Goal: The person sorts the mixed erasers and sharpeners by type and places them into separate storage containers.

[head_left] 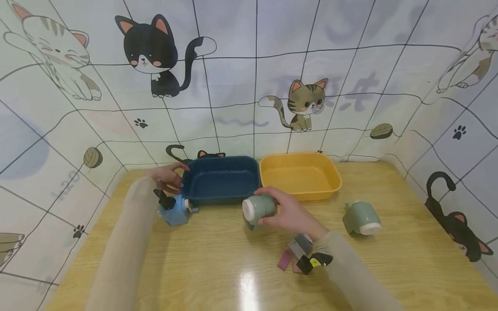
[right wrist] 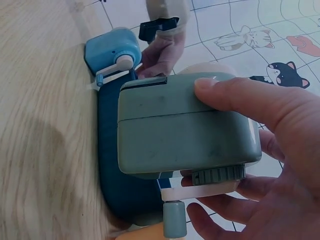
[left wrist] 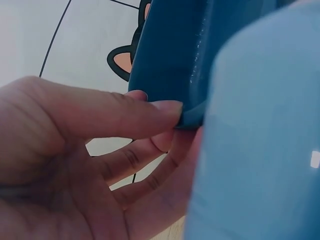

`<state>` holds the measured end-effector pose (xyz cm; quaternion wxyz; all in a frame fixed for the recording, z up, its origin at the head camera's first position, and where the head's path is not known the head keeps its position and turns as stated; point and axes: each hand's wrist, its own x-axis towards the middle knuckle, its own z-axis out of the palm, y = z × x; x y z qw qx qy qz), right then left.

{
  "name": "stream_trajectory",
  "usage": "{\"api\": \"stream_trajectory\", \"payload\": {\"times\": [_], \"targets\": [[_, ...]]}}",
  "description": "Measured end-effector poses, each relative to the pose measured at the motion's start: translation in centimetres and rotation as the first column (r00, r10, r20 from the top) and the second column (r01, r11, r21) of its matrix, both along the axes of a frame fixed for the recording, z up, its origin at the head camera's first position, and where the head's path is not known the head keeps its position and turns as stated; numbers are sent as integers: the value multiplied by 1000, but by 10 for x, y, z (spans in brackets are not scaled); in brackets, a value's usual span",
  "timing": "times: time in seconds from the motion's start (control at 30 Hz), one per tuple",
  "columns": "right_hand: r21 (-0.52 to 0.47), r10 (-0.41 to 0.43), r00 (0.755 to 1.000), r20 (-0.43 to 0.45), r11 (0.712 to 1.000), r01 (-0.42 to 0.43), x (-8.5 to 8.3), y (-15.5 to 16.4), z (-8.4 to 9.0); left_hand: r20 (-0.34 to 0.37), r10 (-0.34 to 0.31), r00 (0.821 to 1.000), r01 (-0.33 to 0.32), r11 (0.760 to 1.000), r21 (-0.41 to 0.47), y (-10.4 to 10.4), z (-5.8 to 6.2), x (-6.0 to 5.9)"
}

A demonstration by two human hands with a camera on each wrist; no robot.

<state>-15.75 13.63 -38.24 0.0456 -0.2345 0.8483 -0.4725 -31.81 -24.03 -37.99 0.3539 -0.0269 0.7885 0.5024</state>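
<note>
My left hand (head_left: 167,177) pinches the left end of a dark blue tray (head_left: 221,201), thumb on the rim and fingers below it in the left wrist view. Close by that hand stands a light blue crank pencil sharpener (head_left: 177,211), which fills the right of the left wrist view. In my right hand (head_left: 288,211) is a grey-green crank pencil sharpener (right wrist: 185,130), held in front of the blue tray. Its crank and small handle (right wrist: 174,219) show in the right wrist view. A second green sharpener (head_left: 362,218) lies on the table to the right.
A yellow tray (head_left: 301,196) sits right beside the blue one, against the cat-patterned backdrop (head_left: 233,86). Near my right wrist are a small grey block (head_left: 300,245) and flat pink pieces (head_left: 285,260), partly covered by the black wrist strap (head_left: 305,264).
</note>
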Motion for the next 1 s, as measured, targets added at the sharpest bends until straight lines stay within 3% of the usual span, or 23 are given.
{"api": "stream_trajectory", "payload": {"times": [0.3, 0.7, 1.0], "targets": [[24, 3, 1000, 4, 1000, -3, -16, -10, 5, -11, -24, 1000, 24, 999, 33, -1, 2, 2], [51, 50, 997, -64, 998, -46, -30, -16, 9, -4, -1, 1000, 1, 1000, 6, 0, 0, 1], [47, 58, 998, -21, 997, -57, -42, -20, 14, 7, -3, 1000, 3, 1000, -3, 0, -1, -1]]}}
